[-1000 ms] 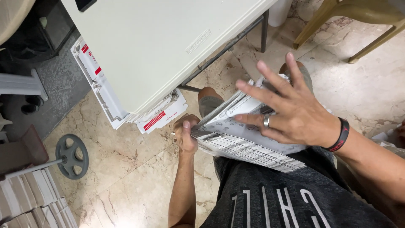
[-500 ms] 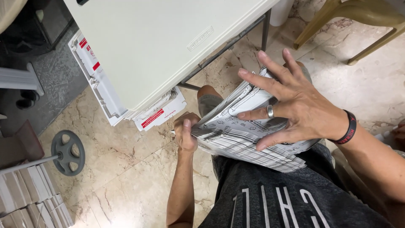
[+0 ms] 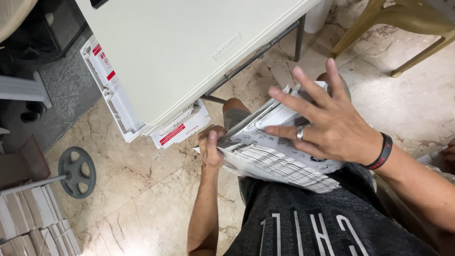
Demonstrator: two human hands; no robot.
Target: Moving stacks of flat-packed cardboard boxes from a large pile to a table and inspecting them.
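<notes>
A thick stack of white printed sheets (image 3: 279,163) rests on my lap, above my dark shorts. My left hand (image 3: 211,149) grips the stack's left edge, thumb on top. My right hand (image 3: 327,123), with a ring and a black wristband, lies flat on top of the stack with its fingers spread, pressing the top sheet down. The sheets fan out along the near edge.
A cream folding table (image 3: 189,47) stands just ahead, with white flat cartons with red marks (image 3: 118,104) under its edge. A tan plastic chair (image 3: 403,33) is at the right. A grey weight disc (image 3: 78,171) and stacked cartons (image 3: 33,223) lie on the marble floor at the left.
My right hand has slid a little up and right across the stack, still spread flat on top. My left hand keeps its grip on the edge.
</notes>
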